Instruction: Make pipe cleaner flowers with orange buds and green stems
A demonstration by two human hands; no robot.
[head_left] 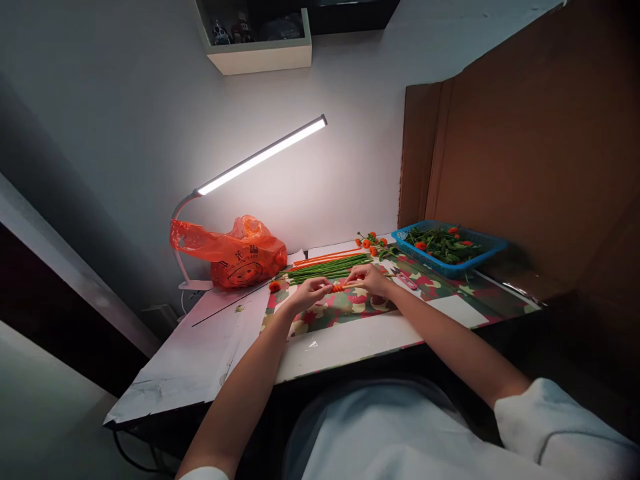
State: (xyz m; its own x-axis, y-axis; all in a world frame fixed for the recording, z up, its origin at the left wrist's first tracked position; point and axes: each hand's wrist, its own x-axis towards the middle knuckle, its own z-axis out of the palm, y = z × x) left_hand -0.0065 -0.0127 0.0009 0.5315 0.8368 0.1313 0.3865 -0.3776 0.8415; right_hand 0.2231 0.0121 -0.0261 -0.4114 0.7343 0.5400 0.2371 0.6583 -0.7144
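Note:
Between my two hands lies a thin tan stick [353, 285] with an orange chenille stem [339, 288] coiled round it. My left hand [311, 293] is closed in a pinch at the left end of the coil. My right hand [371, 280] is closed on the stick, to the right of the coil. Just behind the hands, a row of green chenille stems [327, 268] lies side by side, with straight orange stems [327, 257] beyond them. Pink-handled scissors [406, 280] lie to the right of my right hand. An orange fuzzy flower [275, 286] is left of my left hand.
A blue basket [453, 268] of green leaves and orange flowers stands at the right, near a cardboard sheet [525, 147]. More orange flowers [370, 243] lie at the back. A red plastic bag [250, 257] hangs by the lit desk lamp [263, 157]. A camouflage mat [320, 320] covers part of the table.

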